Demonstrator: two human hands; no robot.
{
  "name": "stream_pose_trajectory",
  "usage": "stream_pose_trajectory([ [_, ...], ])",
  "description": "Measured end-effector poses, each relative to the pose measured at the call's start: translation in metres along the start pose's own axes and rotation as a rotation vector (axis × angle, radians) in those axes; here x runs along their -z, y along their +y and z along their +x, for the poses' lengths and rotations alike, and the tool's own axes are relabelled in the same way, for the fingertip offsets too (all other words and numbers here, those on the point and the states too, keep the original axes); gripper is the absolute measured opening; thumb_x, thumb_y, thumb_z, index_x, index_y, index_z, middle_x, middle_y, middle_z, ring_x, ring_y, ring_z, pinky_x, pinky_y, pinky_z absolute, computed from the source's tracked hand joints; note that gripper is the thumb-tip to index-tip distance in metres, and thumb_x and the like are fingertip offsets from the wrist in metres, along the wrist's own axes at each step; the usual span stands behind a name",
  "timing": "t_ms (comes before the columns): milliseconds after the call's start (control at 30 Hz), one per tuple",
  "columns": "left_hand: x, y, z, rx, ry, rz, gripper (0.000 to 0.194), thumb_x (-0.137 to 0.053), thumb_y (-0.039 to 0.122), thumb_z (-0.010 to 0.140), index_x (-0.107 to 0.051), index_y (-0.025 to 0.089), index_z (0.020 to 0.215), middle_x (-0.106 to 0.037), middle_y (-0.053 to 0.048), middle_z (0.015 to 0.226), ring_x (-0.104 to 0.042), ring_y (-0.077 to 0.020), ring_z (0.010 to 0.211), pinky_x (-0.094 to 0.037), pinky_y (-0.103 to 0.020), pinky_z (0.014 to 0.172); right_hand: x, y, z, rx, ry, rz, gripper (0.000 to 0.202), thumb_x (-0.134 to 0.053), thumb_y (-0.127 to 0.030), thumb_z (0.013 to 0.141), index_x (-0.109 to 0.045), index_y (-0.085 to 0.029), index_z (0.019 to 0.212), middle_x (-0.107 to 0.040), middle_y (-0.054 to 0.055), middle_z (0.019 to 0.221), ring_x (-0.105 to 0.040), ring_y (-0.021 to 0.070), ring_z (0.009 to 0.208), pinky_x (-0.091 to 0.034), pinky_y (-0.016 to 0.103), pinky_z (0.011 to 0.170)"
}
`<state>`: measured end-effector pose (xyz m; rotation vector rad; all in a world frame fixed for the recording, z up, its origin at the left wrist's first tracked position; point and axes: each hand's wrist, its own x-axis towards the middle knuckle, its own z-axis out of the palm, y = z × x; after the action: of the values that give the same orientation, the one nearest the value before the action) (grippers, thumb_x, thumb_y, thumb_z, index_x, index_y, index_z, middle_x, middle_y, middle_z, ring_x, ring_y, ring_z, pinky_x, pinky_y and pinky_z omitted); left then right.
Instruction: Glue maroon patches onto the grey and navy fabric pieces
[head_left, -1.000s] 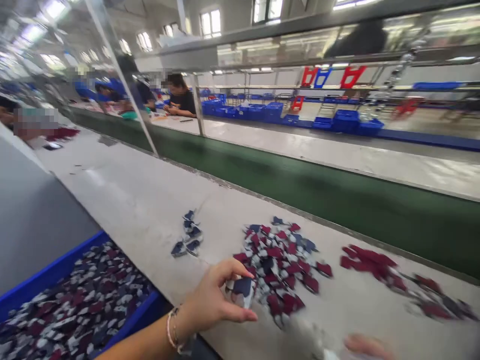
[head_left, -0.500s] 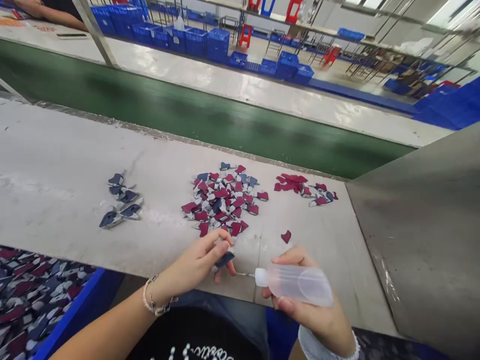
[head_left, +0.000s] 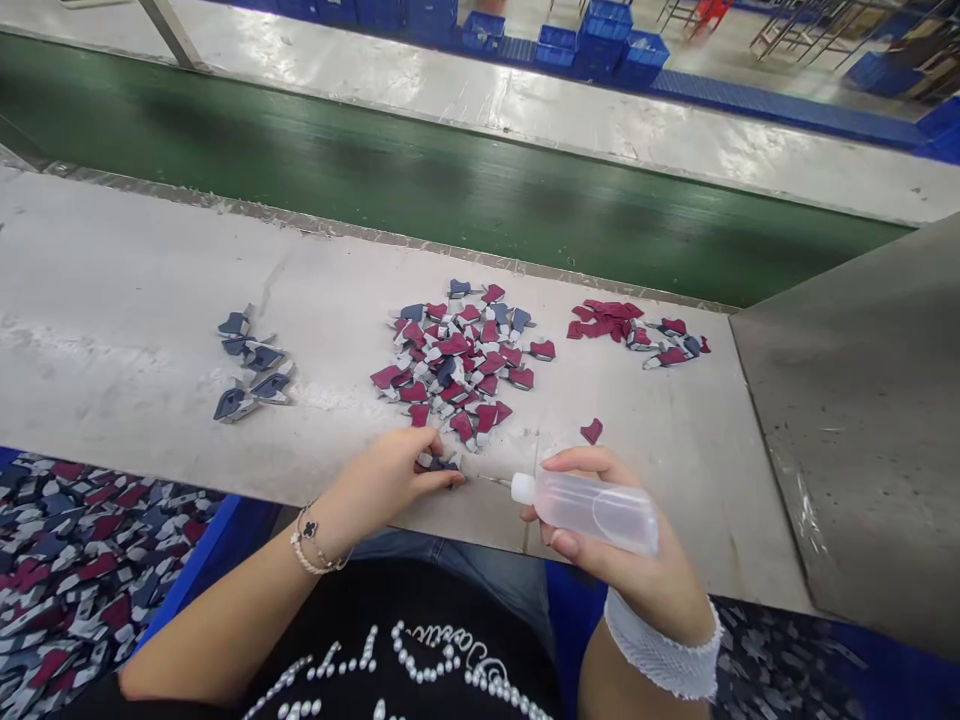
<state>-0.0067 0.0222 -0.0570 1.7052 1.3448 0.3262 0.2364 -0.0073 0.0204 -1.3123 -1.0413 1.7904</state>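
Bright indoor light; glare whitens the far counter (head_left: 712,142), darker patches mottle the green belt (head_left: 450,195), edges look stretched.

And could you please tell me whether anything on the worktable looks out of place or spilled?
One maroon piece lies alone beyond the right hand, apart from the mixed heap and the maroon cluster, so it looks stray. Pale marks on the worktable could be residue or glare.

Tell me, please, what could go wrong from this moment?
The thin nozzle on the bottle points toward the left hand, so a slip might poke it. The heap of parts lies just beyond that hand, which could knock some away. The right hand might brush aside the nearby red piece.
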Motion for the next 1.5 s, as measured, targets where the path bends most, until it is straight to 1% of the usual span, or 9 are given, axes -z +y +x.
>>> stream_pose_trajectory([
  [100,-0.002,-0.012,-0.015,-0.002,0.189,0.170,0.039,-0.065,0.051,0.087,-0.057,0.021,0.111,-0.060,-0.006,0.117,-0.061,-0.0151,0.071,-0.049,-0.029,0.063,0.005,0.003,-0.002,-0.005,0.015,-0.039,0.039,-0.082,-0.032,0.079,-0.059,-0.027,0.110,-0.071,0.003,0.093,-0.067,0.0165,0.077,-0.052,0.025,0.064],
  [200,-0.012,-0.027,-0.032,-0.021,0.409,0.284,0.050,-0.067,0.051,0.086,-0.050,0.020,0.122,-0.056,-0.010,0.123,-0.063,-0.0228,0.093,-0.053,-0.034,0.075,0.011,0.007,-0.002,0.016,-0.010,-0.070,0.038,-0.080,-0.032,0.081,-0.058,-0.027,0.111,-0.070,0.003,0.091,-0.067,0.0166,0.077,-0.052,0.025,0.062],
  [367,-0.038,-0.030,-0.036,-0.080,0.461,0.375,0.072,-0.073,0.056,0.079,-0.045,0.021,0.135,-0.053,-0.014,0.132,-0.053,-0.0333,0.119,-0.047,-0.047,0.097,0.014,0.012,0.004,0.022,-0.054,-0.093,0.036,-0.078,-0.030,0.083,-0.057,-0.029,0.113,-0.070,0.002,0.094,-0.066,0.0142,0.075,-0.051,0.022,0.062],
  [500,-0.052,-0.019,-0.025,-0.050,0.501,0.391,0.041,-0.070,0.047,0.085,-0.062,0.021,0.115,-0.062,-0.012,0.124,-0.055,-0.0340,0.115,-0.045,-0.048,0.093,0.008,0.011,0.009,0.032,-0.064,-0.153,0.037,-0.079,-0.031,0.083,-0.058,-0.029,0.113,-0.068,0.003,0.096,-0.066,0.0164,0.081,-0.052,0.024,0.065],
  [667,-0.039,-0.019,-0.027,-0.256,0.374,0.037,0.024,-0.074,0.037,0.084,-0.066,0.021,0.099,-0.068,-0.007,0.113,-0.062,-0.0246,0.106,-0.049,-0.042,0.095,0.004,0.010,0.007,0.031,-0.083,-0.195,0.037,-0.078,-0.033,0.082,-0.059,-0.028,0.112,-0.066,0.004,0.096,-0.066,0.0203,0.083,-0.053,0.030,0.070],
  [833,-0.014,-0.002,-0.032,-0.235,0.157,-0.268,0.025,-0.079,0.033,0.077,-0.065,0.020,0.093,-0.066,-0.003,0.095,-0.062,-0.0164,0.084,-0.052,-0.030,0.076,0.002,0.007,-0.001,0.034,-0.145,-0.162,0.036,-0.076,-0.028,0.083,-0.058,-0.028,0.114,-0.068,0.004,0.091,-0.067,0.0210,0.077,-0.053,0.032,0.067],
  [967,-0.004,0.017,-0.029,-0.285,0.032,-0.326,0.029,-0.082,0.031,0.068,-0.057,0.019,0.076,-0.056,0.004,0.072,-0.051,-0.0114,0.065,-0.043,-0.024,0.061,-0.006,0.003,-0.006,0.057,-0.173,-0.218,0.036,-0.079,-0.027,0.079,-0.058,-0.028,0.108,-0.068,0.002,0.083,-0.064,0.0193,0.066,-0.049,0.030,0.056],
  [1200,-0.002,0.031,-0.024,-0.219,-0.134,-0.489,0.032,-0.085,0.030,0.062,-0.059,0.018,0.076,-0.058,0.005,0.070,-0.052,-0.0104,0.063,-0.041,-0.021,0.057,-0.028,-0.010,-0.006,0.187,-0.111,-0.441,0.028,-0.079,-0.036,0.078,-0.056,-0.026,0.089,-0.059,-0.003,0.066,-0.052,0.0140,0.051,-0.038,0.027,0.043],
  [1500,0.000,0.033,-0.026,-0.229,-0.154,-0.403,0.033,-0.085,0.034,0.065,-0.060,0.019,0.081,-0.061,0.005,0.073,-0.054,-0.0106,0.065,-0.041,-0.021,0.060,-0.031,-0.018,-0.009,0.239,-0.057,-0.556,0.026,-0.076,-0.036,0.081,-0.054,-0.025,0.087,-0.060,-0.003,0.065,-0.053,0.0141,0.047,-0.040,0.028,0.039],
])
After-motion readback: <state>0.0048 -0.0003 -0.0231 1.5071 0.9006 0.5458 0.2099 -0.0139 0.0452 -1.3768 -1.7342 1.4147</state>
